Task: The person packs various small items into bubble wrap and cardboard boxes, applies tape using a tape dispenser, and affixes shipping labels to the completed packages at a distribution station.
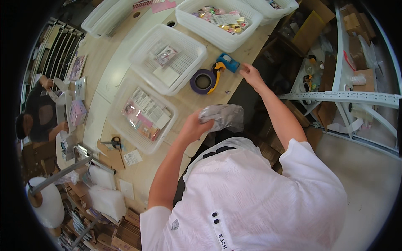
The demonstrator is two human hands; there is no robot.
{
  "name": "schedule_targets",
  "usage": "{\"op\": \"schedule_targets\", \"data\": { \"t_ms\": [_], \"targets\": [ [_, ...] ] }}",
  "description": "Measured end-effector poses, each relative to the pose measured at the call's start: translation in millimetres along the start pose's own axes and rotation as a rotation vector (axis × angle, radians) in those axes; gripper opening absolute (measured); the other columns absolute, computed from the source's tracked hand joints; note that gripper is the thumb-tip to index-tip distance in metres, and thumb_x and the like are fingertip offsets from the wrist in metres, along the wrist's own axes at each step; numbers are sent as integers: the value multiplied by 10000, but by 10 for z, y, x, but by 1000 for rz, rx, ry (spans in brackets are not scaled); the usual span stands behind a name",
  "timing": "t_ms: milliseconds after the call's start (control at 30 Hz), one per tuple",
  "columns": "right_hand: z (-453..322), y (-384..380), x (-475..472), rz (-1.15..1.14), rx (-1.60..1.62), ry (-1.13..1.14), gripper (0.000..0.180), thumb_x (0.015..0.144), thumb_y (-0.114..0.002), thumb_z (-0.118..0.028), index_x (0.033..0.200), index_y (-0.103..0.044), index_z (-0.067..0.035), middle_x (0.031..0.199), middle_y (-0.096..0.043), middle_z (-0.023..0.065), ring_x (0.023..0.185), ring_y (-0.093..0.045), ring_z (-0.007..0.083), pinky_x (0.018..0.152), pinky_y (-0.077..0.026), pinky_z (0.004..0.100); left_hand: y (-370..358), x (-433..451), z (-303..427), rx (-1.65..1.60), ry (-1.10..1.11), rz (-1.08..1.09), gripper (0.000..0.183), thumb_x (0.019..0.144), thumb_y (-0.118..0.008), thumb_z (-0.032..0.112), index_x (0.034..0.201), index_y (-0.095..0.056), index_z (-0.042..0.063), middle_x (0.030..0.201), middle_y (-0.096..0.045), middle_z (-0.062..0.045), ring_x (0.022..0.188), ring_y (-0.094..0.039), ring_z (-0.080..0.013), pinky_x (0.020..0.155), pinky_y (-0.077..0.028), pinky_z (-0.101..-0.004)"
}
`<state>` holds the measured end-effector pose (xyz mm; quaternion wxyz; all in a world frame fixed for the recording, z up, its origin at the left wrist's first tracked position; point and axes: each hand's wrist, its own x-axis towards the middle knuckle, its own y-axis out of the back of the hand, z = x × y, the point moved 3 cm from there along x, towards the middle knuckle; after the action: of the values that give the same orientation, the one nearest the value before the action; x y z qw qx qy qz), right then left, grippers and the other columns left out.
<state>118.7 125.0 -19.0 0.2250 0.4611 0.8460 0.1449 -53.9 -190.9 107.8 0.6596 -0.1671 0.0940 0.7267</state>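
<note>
My left hand [198,126] grips a packet in clear, crinkled plastic [226,116] just off the table's front edge. What the packet contains is hard to make out. My right hand [250,76] reaches beside the blue tape dispenser [228,62], its fingertips pinched at the dispenser's near end. A faint see-through strip of tape seems to sit at those fingertips. Close by on the table lie a large roll of dark purple tape [196,82] and a yellow-handled tape cutter [216,81] touching it.
White plastic baskets [145,62] [117,124] holding packets stand beyond my hands; a fuller basket [185,20] is farther back. Scissors [116,142] lie on cardboard at left. Across the table a person [40,106] handles a white item. A metal shelf frame [339,95] stands right.
</note>
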Motion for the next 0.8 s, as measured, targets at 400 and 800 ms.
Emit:
{"op": "schedule_targets", "data": {
  "t_ms": [400, 800],
  "targets": [
    [7, -17, 743, -224, 26, -96, 333, 841, -798, -226, 1081, -717, -10, 999, -724, 117, 905, -676, 198, 818, -531, 342, -480, 2223, -24, 617, -132, -161, 526, 786, -731, 126, 1295, -626, 49, 1638, -203, -282, 1373, -469, -431, 1016, -493, -426],
    [-172, 102, 516, -190, 264, -259, 204, 858, -791, -172, 903, -734, 19, 833, -716, 72, 764, -633, 150, 694, -506, 330, -404, 2474, -93, 536, -40, -152, 534, 804, -731, 151, 1313, -614, 38, 1665, -170, -247, 1372, -492, -378, 1012, -487, -418]
  ]
}}
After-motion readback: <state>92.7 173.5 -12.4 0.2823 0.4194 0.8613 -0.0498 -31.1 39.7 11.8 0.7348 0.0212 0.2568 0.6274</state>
